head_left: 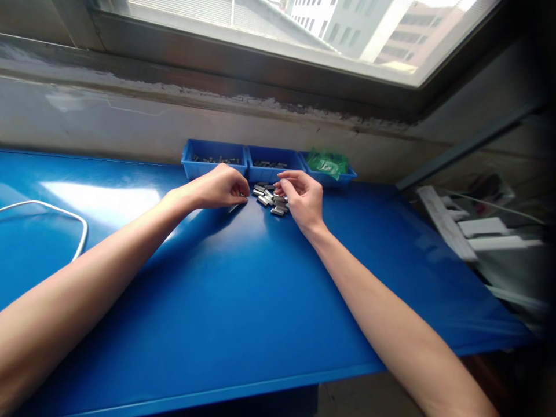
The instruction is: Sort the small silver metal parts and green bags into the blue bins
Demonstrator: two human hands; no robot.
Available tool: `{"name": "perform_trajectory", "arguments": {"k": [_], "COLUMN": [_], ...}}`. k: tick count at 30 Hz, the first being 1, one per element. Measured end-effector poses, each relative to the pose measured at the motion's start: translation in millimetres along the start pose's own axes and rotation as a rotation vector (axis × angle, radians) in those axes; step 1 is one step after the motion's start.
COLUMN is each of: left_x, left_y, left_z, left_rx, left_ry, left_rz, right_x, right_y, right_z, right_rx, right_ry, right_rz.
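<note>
My left hand (225,186) is closed in a pinch just left of a small pile. A tiny bit of something metallic shows at its fingertips, too small to name. The pile of short silvery metal pieces (268,196) lies on the blue table in front of the bins. My right hand (305,200) hovers over the right side of this pile, fingers curved and thumb slightly apart from them. It covers some of the pieces, and I see nothing held in it.
Three blue bins stand against the wall: a left bin (212,169) with small metal parts, a middle bin (264,174) with more pieces, and a right bin (332,180) holding green plastic film (326,162). A white cable (82,231) lies at left. White objects (482,227) sit beyond the table's right edge.
</note>
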State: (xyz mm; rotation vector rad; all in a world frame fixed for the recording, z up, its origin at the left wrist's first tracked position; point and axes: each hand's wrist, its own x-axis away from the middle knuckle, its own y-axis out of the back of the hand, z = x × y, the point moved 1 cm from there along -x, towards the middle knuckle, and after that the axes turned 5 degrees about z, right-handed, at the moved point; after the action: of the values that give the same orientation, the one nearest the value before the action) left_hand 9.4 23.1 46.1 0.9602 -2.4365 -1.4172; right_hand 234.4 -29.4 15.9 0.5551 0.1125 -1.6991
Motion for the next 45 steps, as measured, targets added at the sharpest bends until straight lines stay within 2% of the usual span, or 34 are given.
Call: {"name": "perform_trajectory", "arguments": {"k": [5,8,14,22,27,40,42,45], "left_x": [0,0,1,4,6,6,5,2], "left_y": [-10.9,-14.7,-21.1,-28.6,-28.6,-30.8,-29.6,-24.1], "left_z": [2,7,16,21,19,13,13,12], "left_rx": [0.109,0.210,0.241,0.674,0.757,0.648,0.667,0.683], "left_ry": [-0.011,0.011,0.023,0.108,0.085,0.067,0.069,0.081], "left_rz": [-0.099,-0.105,-0.188,-0.330,-0.301,-0.251,-0.311,-0.518], "right_x": [4,6,6,6,9,12,12,12], "right_y": [-2,-2,-3,-4,-6,-8,-8,-8], "right_z": [-1,-2,-2,-1,7,14,14,13], "right_rx": [0.064,0.066,0.072,0.156,0.261,0.403,0.406,0.401], "right_ry": [0.075,0.095,0.109,0.124,0.174,0.293,0.300,0.291], "right_rz": [0.017,0.033,0.065,0.088,0.155,0.200,0.207,0.209]}}
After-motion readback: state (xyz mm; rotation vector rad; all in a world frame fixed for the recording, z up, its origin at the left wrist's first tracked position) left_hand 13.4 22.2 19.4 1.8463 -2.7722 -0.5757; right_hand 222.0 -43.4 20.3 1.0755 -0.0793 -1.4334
